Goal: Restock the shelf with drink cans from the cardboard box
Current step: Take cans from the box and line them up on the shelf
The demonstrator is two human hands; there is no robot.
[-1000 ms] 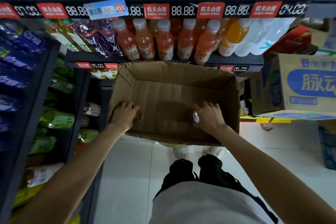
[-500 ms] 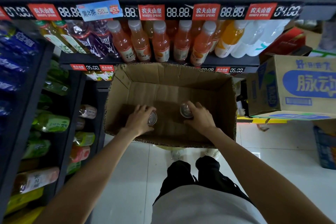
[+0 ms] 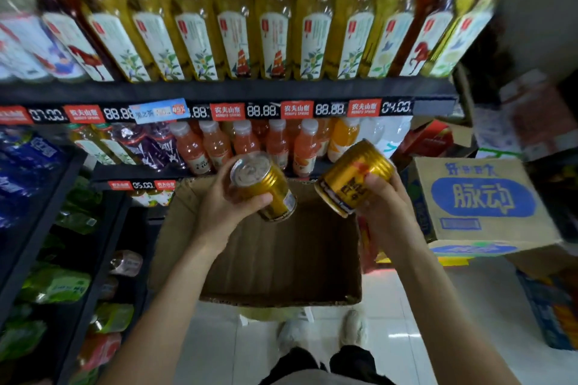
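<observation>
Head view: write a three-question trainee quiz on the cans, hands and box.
1. True or false: each of the hands grips a gold can.
2. What shows inside the cardboard box? A) a full layer of cans B) only bare cardboard C) bottles
3. Fill in: the left can's silver top faces the ____.

Key:
1. True: left hand holds the left can, right hand the right can.
2. B
3. camera
</observation>
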